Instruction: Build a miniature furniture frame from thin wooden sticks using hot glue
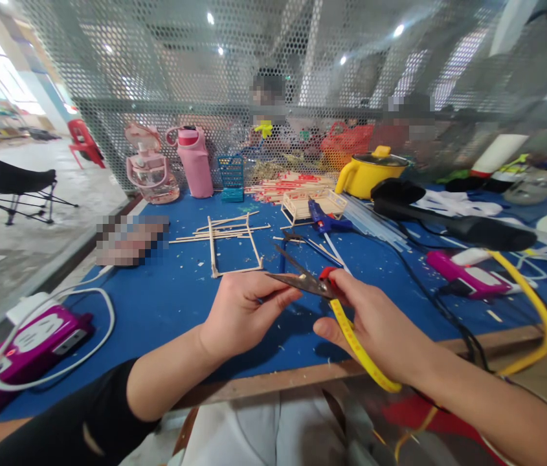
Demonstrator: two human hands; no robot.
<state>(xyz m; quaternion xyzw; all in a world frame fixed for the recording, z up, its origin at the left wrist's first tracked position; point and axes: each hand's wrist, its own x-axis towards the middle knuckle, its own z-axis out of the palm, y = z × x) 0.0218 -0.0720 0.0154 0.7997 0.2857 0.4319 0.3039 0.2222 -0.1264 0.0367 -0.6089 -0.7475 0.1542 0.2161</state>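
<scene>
My right hand (375, 317) grips a pair of scissors (305, 283) with red handles; the dark blades are apart and point left over my left hand. My left hand (244, 314) is closed in a pinch just under the lower blade, and whatever its fingers hold is hidden. A yellow measuring tape (363, 356) curves down from beside the scissors along my right palm; whether that hand holds it too, I cannot tell. Beyond my left hand lies a frame of thin wooden sticks (213, 249), with loose sticks (224, 234) across its far part. Blue-handled pliers (283, 254) lie behind the scissors.
On the blue tabletop (156, 310) stand a blue glue gun (324, 220), a small stick-built tray (297, 210), piled red-tipped sticks (292, 188), clear glue sticks (375, 220) and a yellow pot (368, 178). Purple power strips (44, 343) with cables flank both sides. Perforated metal (180, 65) closes the back.
</scene>
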